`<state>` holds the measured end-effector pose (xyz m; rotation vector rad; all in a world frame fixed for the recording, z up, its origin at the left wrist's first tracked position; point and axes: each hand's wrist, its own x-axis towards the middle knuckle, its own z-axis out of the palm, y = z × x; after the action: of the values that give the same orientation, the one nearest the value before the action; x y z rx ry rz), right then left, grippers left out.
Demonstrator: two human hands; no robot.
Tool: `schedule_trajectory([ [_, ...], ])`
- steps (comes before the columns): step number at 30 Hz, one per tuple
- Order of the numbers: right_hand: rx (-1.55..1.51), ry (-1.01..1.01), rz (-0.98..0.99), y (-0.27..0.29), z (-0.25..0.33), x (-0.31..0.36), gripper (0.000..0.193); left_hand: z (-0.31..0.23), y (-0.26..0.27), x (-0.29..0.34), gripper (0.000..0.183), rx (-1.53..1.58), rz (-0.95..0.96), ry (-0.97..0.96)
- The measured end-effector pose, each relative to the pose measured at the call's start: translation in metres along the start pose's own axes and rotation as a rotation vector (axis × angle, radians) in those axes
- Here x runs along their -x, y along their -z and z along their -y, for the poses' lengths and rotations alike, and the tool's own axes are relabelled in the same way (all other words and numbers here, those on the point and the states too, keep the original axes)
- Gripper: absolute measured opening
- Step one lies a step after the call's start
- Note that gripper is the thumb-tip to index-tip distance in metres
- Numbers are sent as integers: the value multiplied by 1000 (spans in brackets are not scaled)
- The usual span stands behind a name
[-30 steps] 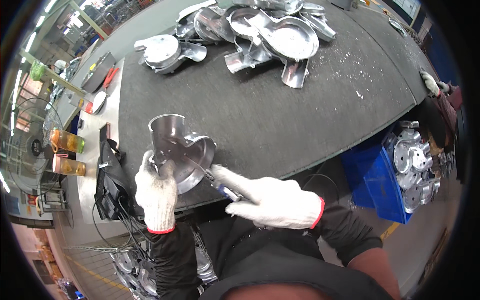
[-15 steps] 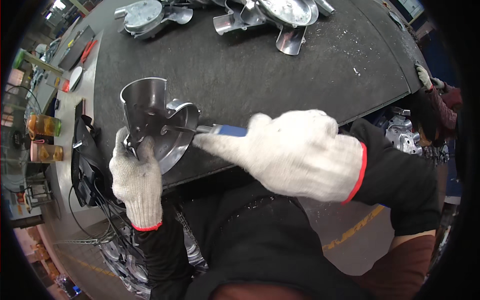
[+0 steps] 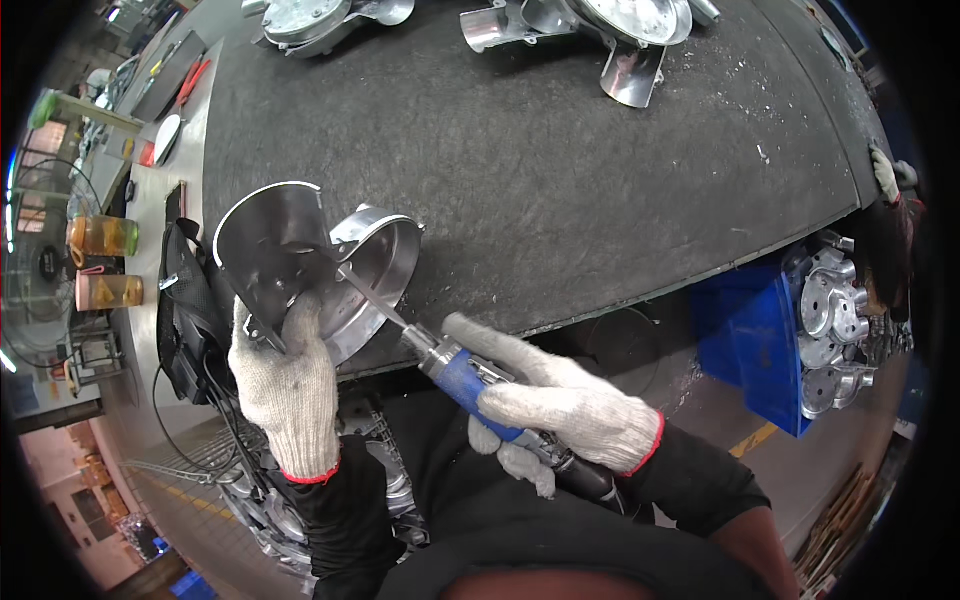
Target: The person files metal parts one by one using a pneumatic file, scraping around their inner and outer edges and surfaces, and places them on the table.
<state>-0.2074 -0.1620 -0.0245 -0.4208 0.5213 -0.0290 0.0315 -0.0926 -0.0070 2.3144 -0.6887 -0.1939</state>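
My left hand (image 3: 288,405), in a white knitted glove with a red cuff, grips a cast metal housing (image 3: 390,262) near the table's front edge. The housing has a wide curved spout-like wall and a rounded bowl, both dark inside. My right hand (image 3: 580,410), gloved alike, is wrapped round a blue and black handheld die grinder (image 3: 460,383), forefinger stretched along it. The grinder's thin shaft (image 3: 372,297) slants up and left into the housing, its tip near the edge between wall and bowl. Whether the tip touches metal I cannot tell.
More silvery housings (image 3: 630,75) lie along the far side of the dark table mat (image 3: 480,160). A blue bin (image 3: 745,340) of castings stands at right, near another person's gloved hand (image 3: 885,175). At left are a black bag (image 3: 185,320), cables and two jars (image 3: 108,292). Castings fill a wire basket below.
My right hand has swung down and rightward, turning the grinder so its body now points toward me. The housing has tilted slightly in my left hand. The whole view has shifted a little.
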Motion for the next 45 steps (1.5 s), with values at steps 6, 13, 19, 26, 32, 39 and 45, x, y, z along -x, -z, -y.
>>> schedule_trajectory([
  [6,2127,417,-459,-26,24,24,81,-1,-5,-4,46,36,54,-93],
  [13,2294,470,-418,-26,63,26,65,-5,-7,21,40,-197,-65,-221],
  [19,1420,49,-204,3,48,7,73,12,-8,17,35,69,-74,-296],
  [26,871,-250,-153,-10,46,2,73,15,-7,17,34,101,-84,-154],
  [32,1878,199,-366,-14,31,8,75,12,-6,12,40,116,-83,-29],
  [39,2450,455,-529,-13,38,10,75,19,-4,12,38,76,-111,-71],
  [45,394,-210,-69,3,33,-9,86,24,-4,10,36,123,-102,-136],
])
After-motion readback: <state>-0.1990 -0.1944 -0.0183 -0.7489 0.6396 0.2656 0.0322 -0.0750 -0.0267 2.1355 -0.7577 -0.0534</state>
